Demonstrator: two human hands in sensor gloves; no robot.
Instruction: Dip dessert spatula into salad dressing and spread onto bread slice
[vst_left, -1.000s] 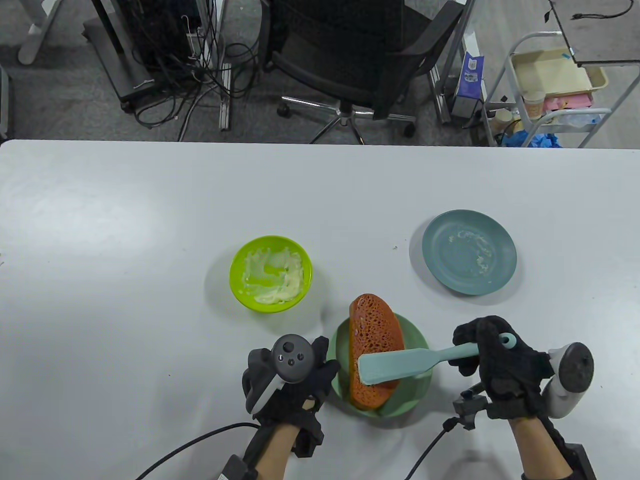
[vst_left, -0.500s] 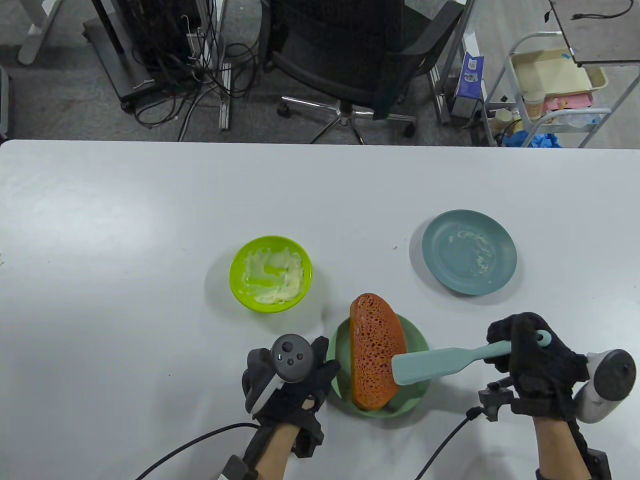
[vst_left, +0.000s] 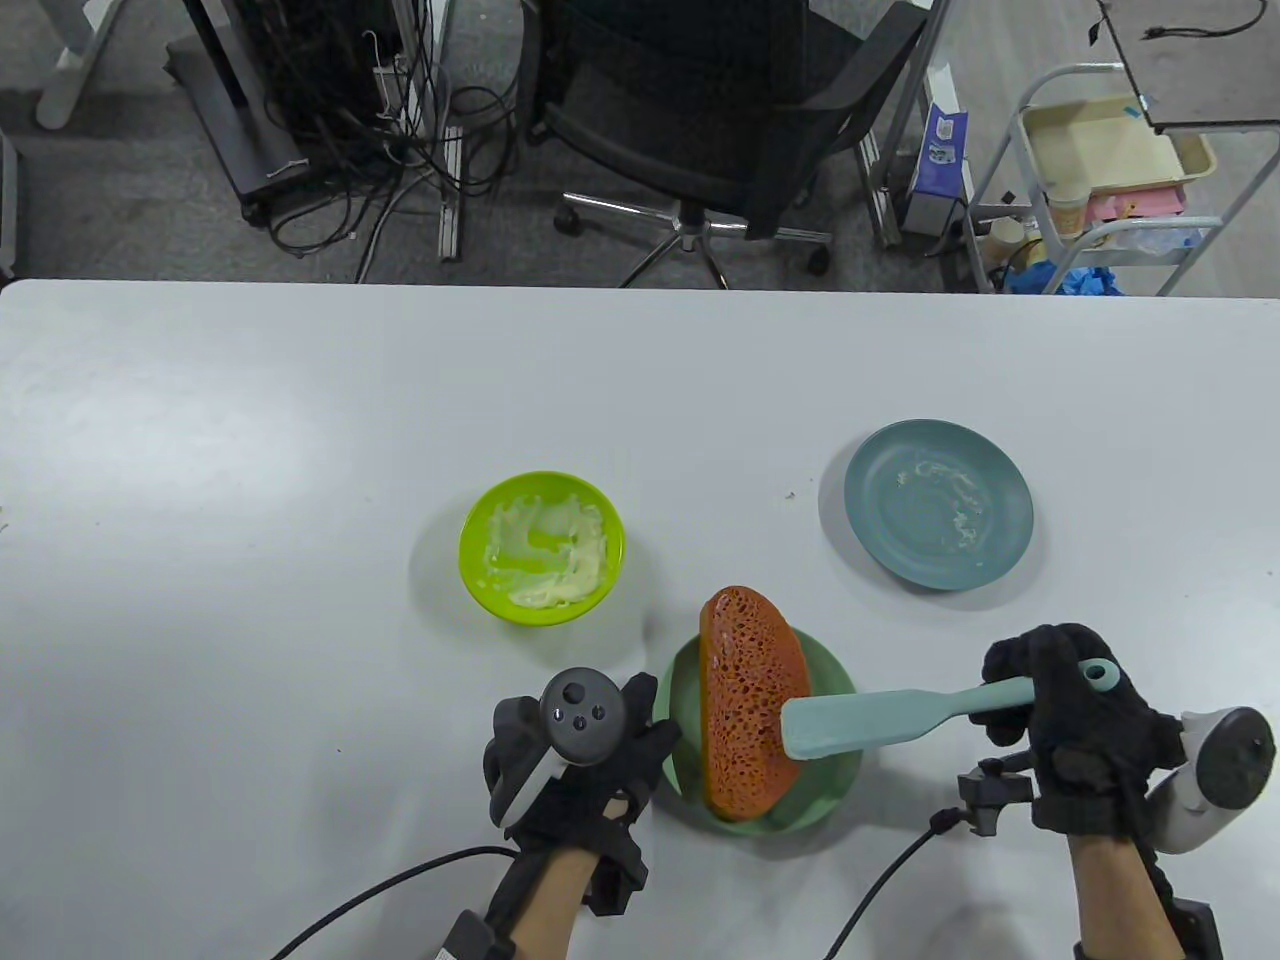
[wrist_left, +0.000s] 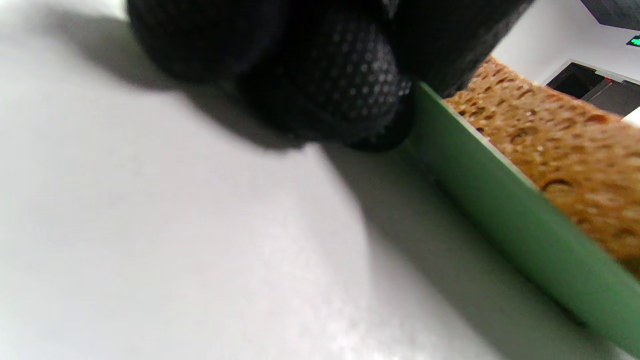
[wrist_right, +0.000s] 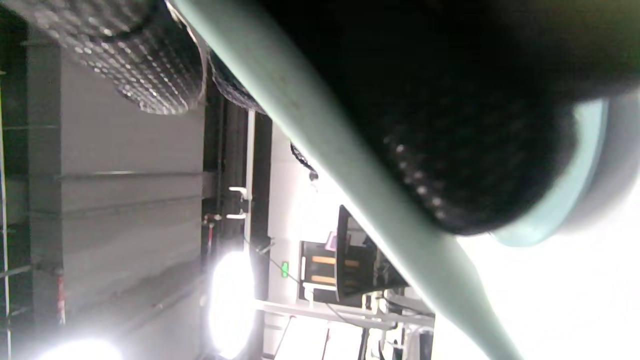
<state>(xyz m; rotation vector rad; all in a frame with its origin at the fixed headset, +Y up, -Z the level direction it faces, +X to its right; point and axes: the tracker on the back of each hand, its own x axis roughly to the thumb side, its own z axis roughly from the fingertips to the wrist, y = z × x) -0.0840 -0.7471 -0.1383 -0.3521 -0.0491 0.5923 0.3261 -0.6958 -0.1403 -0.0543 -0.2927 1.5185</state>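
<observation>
A brown bread slice (vst_left: 745, 690) lies on a green plate (vst_left: 835, 790) near the front edge. My right hand (vst_left: 1035, 695) grips the handle of a teal dessert spatula (vst_left: 860, 722), whose blade lies over the bread's right edge. The right wrist view shows gloved fingers (wrist_right: 450, 125) wrapped around the spatula handle (wrist_right: 340, 165). My left hand (vst_left: 650, 725) holds the plate's left rim. In the left wrist view a fingertip (wrist_left: 350, 85) presses on the plate rim (wrist_left: 500, 215) beside the bread (wrist_left: 565, 150). A lime bowl (vst_left: 478, 590) with pale salad dressing (vst_left: 560, 580) stands to the back left of the plate.
A blue-grey plate (vst_left: 900, 540) with smears of dressing sits at the right, behind my right hand. Cables run from both wrists across the table's front edge. An office chair (vst_left: 720, 120) and a cart stand beyond the table's far edge.
My right hand has moved right, drawing the spatula blade from across the bread's middle to its right edge, then a little toward the back. My left hand has not moved.
</observation>
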